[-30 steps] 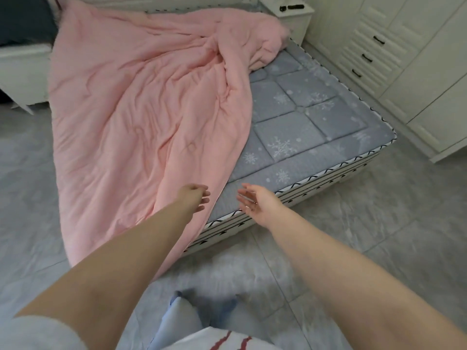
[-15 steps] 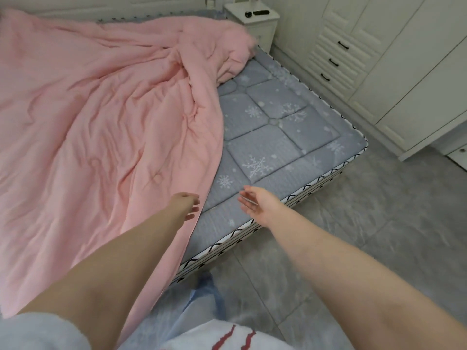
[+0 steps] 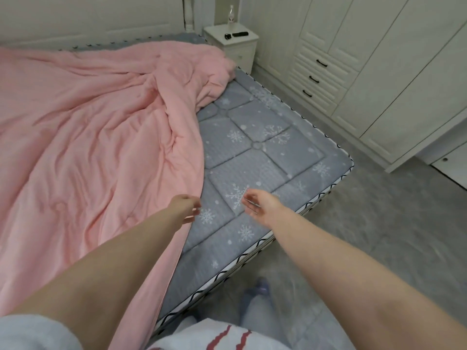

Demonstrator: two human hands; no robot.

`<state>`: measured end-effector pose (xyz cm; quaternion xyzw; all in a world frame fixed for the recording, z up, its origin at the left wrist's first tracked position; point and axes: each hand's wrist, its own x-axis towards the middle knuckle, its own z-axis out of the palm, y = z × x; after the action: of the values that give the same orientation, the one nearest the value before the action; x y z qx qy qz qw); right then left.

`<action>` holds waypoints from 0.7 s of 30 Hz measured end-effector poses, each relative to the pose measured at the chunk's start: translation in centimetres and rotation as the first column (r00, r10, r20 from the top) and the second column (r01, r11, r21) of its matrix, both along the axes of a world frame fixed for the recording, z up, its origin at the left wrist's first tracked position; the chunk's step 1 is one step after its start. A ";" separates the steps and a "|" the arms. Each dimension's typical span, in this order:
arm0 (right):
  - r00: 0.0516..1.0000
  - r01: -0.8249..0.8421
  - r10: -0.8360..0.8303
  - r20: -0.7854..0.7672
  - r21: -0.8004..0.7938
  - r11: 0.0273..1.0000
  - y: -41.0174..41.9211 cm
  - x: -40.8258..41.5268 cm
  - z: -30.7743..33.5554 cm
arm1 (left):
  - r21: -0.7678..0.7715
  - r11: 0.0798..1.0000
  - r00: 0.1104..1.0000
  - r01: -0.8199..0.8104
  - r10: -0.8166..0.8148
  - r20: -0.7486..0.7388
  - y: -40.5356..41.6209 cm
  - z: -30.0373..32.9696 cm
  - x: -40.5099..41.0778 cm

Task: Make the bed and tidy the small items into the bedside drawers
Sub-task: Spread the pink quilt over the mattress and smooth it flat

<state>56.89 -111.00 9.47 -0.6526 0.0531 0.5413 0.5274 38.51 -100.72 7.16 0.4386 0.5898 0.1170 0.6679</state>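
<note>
A rumpled pink quilt (image 3: 88, 137) covers the left part of the bed, bunched in a ridge down the middle, and hangs over the foot end. The grey snowflake mattress (image 3: 267, 157) lies bare on the right. My left hand (image 3: 185, 207) reaches out at the quilt's right edge with fingers loosely curled, holding nothing. My right hand (image 3: 257, 204) hovers open over the bare mattress, palm turned left. A white bedside table (image 3: 235, 46) stands at the far corner with two small black items (image 3: 240, 34) and a clear bottle (image 3: 230, 16) on top.
White wardrobe doors with a bank of drawers (image 3: 318, 79) line the right wall. A narrow strip of grey tiled floor (image 3: 379, 236) runs between bed and wardrobe. My legs (image 3: 252, 304) stand at the bed's foot corner. The white headboard (image 3: 101, 18) backs the bed.
My view has swung right and closer to the bed. Both hands have moved forward from the foot edge to over the mattress, still holding nothing.
</note>
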 end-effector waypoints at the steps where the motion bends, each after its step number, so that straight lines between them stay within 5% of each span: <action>1: 1.000 -0.025 0.025 -0.004 0.004 1.000 1.0 1.5 -0.2 | 0.007 1.000 0.999 -0.030 0.030 -0.012 0.7 -0.2 1.1; 12: 0.959 -0.278 0.278 -0.056 0.014 0.961 8.5 14.5 -2.1 | 0.179 0.984 0.936 0.011 0.053 -0.347 4.5 -2.5 10.3; 21: 0.882 -0.469 0.471 -0.017 -0.120 0.875 15.3 15.8 -8.4 | 0.101 0.982 0.900 -0.159 0.186 -0.394 5.0 -6.6 9.7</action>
<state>72.71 -95.69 1.05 -0.6799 -0.0776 0.6449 0.3402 48.18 -95.69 0.55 0.4209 0.7466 0.1028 0.5049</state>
